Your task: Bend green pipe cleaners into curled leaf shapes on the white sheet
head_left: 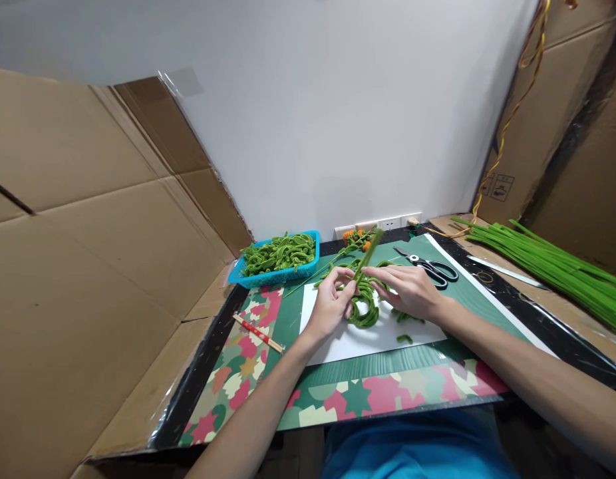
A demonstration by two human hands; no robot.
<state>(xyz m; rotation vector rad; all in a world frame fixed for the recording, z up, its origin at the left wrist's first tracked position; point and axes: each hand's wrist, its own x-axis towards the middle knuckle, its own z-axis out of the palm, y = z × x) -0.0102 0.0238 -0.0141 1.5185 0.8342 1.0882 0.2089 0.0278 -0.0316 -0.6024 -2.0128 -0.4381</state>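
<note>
- The back is filled by a pale wall (308,100), flanked by cardboard panels (88,253) on the left and more cardboard (572,80) on the right.
- The black worktop (203,352) is covered in large part by a green mat (487,319) (its border is patterned in pink, cream and green).
- A bundle of long green stems (552,266) is laid at the far right, beside the mat.
- A sheet of white paper (338,346) is spread on the mat, beneath both hands.
- A blue basket (283,274) is set at the back left, heaped with fuzzy green curls (283,253).
- The hands are held close together over the paper: a thin green bunch (370,253) is pinched upright, at a slant, by the left hand (332,299); the fingers of the right hand (410,289) are stretched out towards its base, and whether they are closed on it cannot be told.
- Black-handled scissors (440,269) are placed just beyond the right hand.
- Green loops (365,318) are gathered on the paper below the hands.
- Chopsticks (258,332), wrapped in red, are left on the border.
- Orange flowers (350,236) are seen behind the bunch.
- One short curl (404,338) is isolated near the paper's front edge.
</note>
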